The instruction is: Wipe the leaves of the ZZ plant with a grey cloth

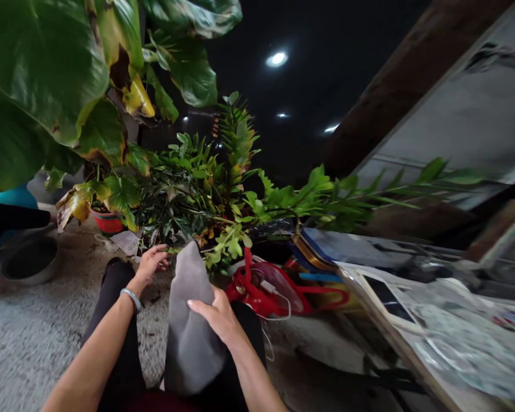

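A grey cloth [187, 320] hangs across my lap, its narrow upper end reaching toward the plants. My right hand [218, 315] is closed on its right side, thumb lying over the front. My left hand [152, 266], with a bracelet [131, 298] at the wrist, is beside the lower foliage. Its fingers are curled, and a small green leaf [174, 250] shows at the fingertips; the grip is partly hidden. Dense dark-green foliage [171, 197] stands just beyond both hands, with a lighter leafy branch [229, 243] behind the cloth's tip.
Large broad leaves [47, 68] overhang the upper left. A red pot [107, 220] and a round basin [31, 260] stand at the left. Right of my knee lie a red bag [251, 286] and a white cable [283, 316]. A cluttered table [369, 329] holds a tablet-like device [390, 300].
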The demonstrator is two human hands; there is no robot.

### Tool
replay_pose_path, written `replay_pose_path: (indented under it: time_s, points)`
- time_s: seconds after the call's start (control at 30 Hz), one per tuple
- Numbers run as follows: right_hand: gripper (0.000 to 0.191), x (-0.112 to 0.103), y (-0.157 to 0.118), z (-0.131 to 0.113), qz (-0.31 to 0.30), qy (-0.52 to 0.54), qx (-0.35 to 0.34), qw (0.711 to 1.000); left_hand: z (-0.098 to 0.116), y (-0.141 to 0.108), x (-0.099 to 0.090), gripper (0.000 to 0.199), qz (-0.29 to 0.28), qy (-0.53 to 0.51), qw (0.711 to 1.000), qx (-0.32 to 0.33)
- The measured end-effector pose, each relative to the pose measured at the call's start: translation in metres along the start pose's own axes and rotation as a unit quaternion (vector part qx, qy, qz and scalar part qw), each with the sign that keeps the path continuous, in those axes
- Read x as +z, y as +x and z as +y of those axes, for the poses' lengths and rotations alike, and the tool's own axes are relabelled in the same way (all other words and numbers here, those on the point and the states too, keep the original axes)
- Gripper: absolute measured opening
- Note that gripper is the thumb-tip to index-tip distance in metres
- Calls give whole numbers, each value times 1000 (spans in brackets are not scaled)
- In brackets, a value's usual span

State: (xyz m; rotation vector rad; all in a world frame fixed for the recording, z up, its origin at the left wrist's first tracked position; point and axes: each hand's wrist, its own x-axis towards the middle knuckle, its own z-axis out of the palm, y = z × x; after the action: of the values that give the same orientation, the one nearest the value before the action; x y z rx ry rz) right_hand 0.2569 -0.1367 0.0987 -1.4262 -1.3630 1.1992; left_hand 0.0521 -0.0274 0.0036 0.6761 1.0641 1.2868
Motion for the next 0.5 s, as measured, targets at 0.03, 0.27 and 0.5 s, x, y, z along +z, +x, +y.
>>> replay_pose_path:
  time_s: [0.03,0.27,0.5]
  points:
    - [24,-6,-2,-7,0,22,6,1000,3,2,-3,47,46,-18,999,20]
    - [42,-29,57,-67,217,138,-63,964,36,12,-28,28,34,-170,979,107]
    - [36,27,71,-41,31,173,112,978,43,10,-23,50,-51,-99,991,74]
